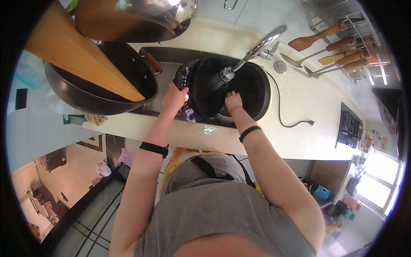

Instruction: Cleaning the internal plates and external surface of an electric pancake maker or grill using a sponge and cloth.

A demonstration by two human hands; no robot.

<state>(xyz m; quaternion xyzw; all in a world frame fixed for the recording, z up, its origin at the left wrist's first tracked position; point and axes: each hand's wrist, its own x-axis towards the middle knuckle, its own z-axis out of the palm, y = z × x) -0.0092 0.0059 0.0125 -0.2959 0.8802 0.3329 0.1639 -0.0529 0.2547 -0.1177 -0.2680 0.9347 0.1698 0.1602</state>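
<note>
A black electric griddle (208, 86) with two round halves stands over the sink; one half is tilted, the other lies at the right. My left hand (175, 97) grips its left edge beside the control panel, thumb on top. A chrome faucet (261, 43) sprays water from its head onto the dark plate. Just below the spray head, my right hand (233, 100) reaches down at the griddle's middle, fingers bent; whether it holds anything cannot be seen. The black power cord (278, 109) runs from the griddle across the counter to its plug (310, 123).
At the left, a large black wok (106, 107) with a wooden board (93, 67) over it stands beside the sink (160, 90). A shiny metal vessel (138, 19) is above. Wooden-handled utensils (340, 43) hang at the right, near a gas hob (348, 127).
</note>
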